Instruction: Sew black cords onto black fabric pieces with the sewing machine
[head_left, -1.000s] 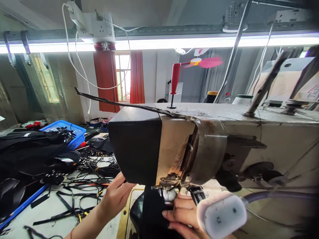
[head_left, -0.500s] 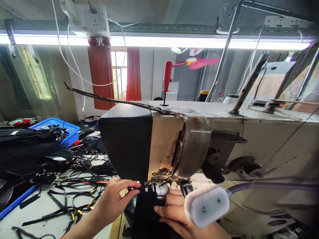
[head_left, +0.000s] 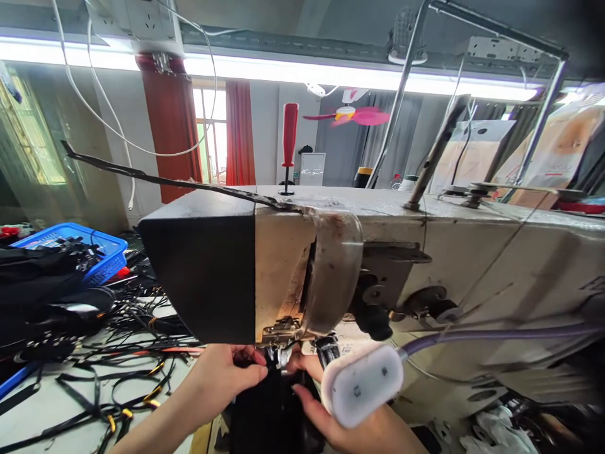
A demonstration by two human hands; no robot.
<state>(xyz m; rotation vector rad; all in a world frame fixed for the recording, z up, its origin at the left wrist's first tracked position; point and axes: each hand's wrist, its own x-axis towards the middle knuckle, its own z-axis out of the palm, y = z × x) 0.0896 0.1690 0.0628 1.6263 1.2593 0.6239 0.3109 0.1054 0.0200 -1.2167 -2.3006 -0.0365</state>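
Note:
Under the head of a sewing machine [head_left: 203, 271] lies a piece of black fabric [head_left: 265, 416], beneath the presser foot [head_left: 281, 358]. My left hand [head_left: 227, 378] is at the fabric's left side, thumb and fingers closed on its edge beside the foot. On the other side my right hand [head_left: 326, 407] grips the fabric, its thumb in front and its fingers reaching behind the foot. A white lamp [head_left: 363, 384] on a purple flexible neck covers part of this hand. The needle tip cannot be made out.
Black straps with yellow ends [head_left: 94, 403] spread over the table at left. Behind them stands a blue basket [head_left: 106, 268] of black pieces beside a black heap. A red screwdriver [head_left: 290, 135] stands upright on the machine, and a dark strip [head_left: 165, 180] juts out left.
The view has swung to the right, so the machine appears further left. My right hand's fingers have moved further behind the presser foot, and its thumb has parted from them. The left hand stays beside the foot.

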